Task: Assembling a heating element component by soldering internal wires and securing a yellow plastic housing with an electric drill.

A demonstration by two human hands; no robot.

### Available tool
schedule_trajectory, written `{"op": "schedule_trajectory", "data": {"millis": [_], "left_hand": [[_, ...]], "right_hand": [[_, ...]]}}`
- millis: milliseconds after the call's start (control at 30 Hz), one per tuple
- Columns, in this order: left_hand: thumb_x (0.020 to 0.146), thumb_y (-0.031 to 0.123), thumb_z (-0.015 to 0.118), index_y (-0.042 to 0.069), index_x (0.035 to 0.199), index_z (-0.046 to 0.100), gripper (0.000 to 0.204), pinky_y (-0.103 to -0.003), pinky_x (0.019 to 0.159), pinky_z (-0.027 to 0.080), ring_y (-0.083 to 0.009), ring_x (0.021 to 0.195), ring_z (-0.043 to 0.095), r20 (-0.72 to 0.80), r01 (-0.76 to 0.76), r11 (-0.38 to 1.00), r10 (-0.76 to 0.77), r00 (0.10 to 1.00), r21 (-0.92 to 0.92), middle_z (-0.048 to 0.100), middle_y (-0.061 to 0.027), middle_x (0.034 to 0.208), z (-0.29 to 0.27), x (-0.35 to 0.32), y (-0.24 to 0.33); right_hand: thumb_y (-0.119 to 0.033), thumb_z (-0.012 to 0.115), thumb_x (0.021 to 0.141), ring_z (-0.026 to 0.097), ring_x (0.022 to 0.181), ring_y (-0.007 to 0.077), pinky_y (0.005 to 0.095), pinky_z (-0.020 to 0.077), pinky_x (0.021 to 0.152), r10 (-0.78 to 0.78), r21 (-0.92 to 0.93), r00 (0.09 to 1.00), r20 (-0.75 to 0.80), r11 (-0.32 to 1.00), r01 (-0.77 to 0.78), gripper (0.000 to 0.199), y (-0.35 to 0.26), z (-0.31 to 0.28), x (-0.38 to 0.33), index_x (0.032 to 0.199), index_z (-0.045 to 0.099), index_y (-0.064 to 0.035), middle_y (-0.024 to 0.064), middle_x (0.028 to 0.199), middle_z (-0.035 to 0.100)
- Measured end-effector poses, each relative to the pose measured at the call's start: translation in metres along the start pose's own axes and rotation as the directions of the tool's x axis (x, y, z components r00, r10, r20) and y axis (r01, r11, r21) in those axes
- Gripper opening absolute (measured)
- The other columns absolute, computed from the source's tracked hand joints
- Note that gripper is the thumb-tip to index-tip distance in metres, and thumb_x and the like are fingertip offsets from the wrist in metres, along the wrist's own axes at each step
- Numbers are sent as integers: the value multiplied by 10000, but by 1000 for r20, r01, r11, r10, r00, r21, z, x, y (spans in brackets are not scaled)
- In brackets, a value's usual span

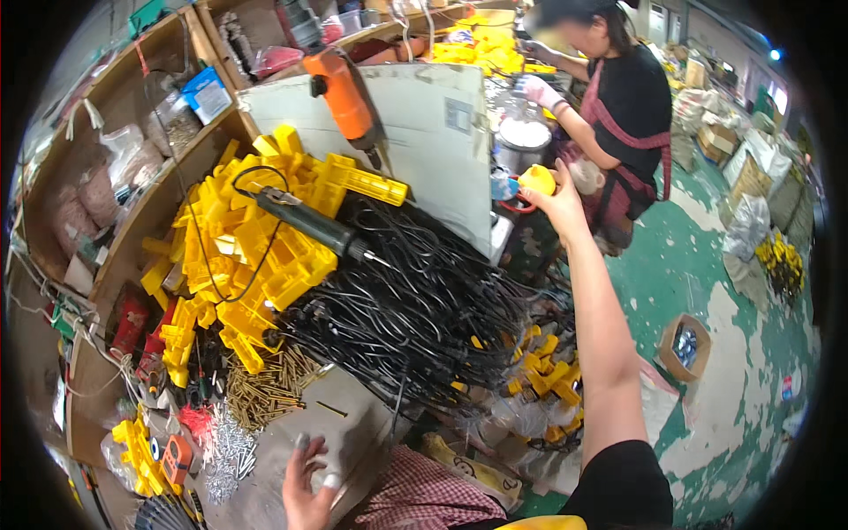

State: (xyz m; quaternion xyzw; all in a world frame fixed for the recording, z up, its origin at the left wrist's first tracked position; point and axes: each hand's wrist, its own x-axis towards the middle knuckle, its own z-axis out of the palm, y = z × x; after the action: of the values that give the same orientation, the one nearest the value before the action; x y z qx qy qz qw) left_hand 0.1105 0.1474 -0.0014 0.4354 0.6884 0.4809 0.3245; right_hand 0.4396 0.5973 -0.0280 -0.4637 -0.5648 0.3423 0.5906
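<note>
My right hand (565, 205) is stretched far out toward the co-worker, its fingers closed on a rounded yellow plastic piece (537, 179). A blue item and a red rim show just beside that piece. Low in the view, my left hand (309, 484) hovers over the grey work surface (287, 464), fingers apart and holding nothing. Close to it lie a single long screw (332, 409), a heap of brass-coloured screws (265, 384) and a heap of silver screws (231, 450). Beyond are piled yellow plastic housings (265, 252) and a mass of black cables (397, 309).
A dark electric screwdriver (314, 223) reaches across the housings, and an orange one (340, 95) hangs above. A white panel (424, 124) stands behind the cables. At right, a co-worker (632, 97) wears gloves. A cardboard box (685, 347) sits on the green floor (662, 300).
</note>
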Motion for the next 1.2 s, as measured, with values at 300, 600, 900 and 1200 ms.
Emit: {"op": "schedule_trajectory", "data": {"millis": [300,600,900,1200], "left_hand": [[913,80,554,-16,1324,428,440,-323,955,405,-208,1118,537,-170,260,951,-287,943,-166,550,-150,1243,-50,-60,-36],[839,98,625,2,1269,481,463,-327,890,442,-224,1083,563,-415,385,923,-355,837,-14,577,-151,1205,-46,-108,-42],[788,80,660,17,1109,575,338,-367,821,484,-313,914,608,-131,45,910,10,991,411,623,-150,970,-36,-63,-7],[779,67,659,1,1054,590,291,-368,820,479,-328,922,605,-318,119,950,-22,948,289,628,-154,969,-67,-134,-39]], "right_hand": [[-395,466,909,591,902,174,345,492,772,478,299,873,-95,850,-433,449,195,-47,220,1182,569,-54,117,1064,603],[-201,568,825,553,1107,300,366,403,955,-365,-477,902,-232,850,222,427,-47,77,33,1211,540,-21,188,1163,599],[-447,504,923,615,618,249,277,502,494,-300,401,269,915,612,-682,514,-244,109,-287,1018,515,58,204,745,580],[-309,744,756,634,859,271,341,523,732,-792,-89,-271,547,267,-960,561,-258,172,-335,1085,531,92,239,1018,601]]}}
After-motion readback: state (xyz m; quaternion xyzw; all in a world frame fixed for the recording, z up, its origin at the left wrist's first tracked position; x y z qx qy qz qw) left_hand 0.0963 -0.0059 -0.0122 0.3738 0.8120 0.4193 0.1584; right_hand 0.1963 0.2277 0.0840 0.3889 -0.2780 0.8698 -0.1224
